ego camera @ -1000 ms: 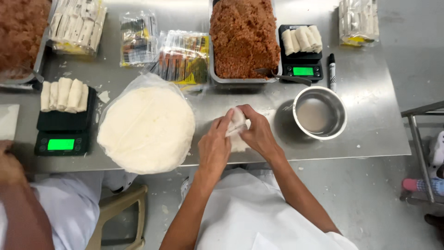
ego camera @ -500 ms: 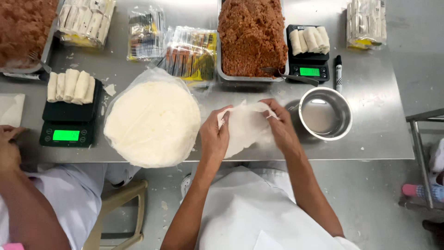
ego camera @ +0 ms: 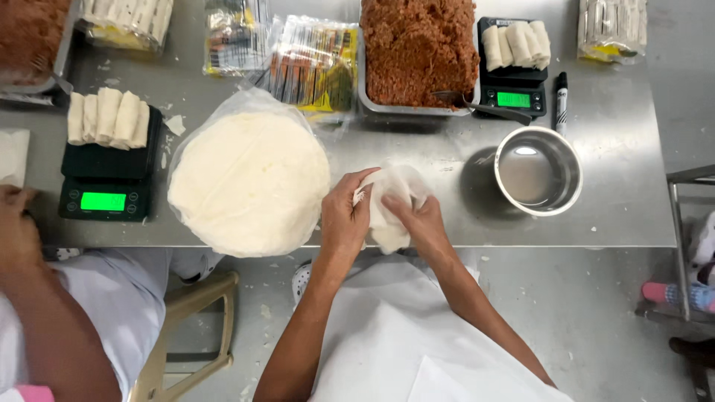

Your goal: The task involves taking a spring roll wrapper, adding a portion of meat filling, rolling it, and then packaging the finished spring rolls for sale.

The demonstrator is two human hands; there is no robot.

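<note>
Left to right: a co-worker's hand at the table's left edge; two scales, carrying four and four finished rolls; one wrapper stack. At the front edge, left hand and right hand both pinch one wrapper: folding appears under way; rolling it closed would follow, keeping it tight. One steel bowl at the right.

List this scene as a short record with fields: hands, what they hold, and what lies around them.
left hand: grips the left edge of the wrapper sheet
right hand: pinches the same sheet from the right
wrapper sheet: thin, white, crumpled, at the table's near edge
wrapper stack: round, on plastic, left of the hands
metal bowl: right of the hands
filling tray: brown mince, behind
scale: carries finished rolls
co-worker's hand: far left
</note>
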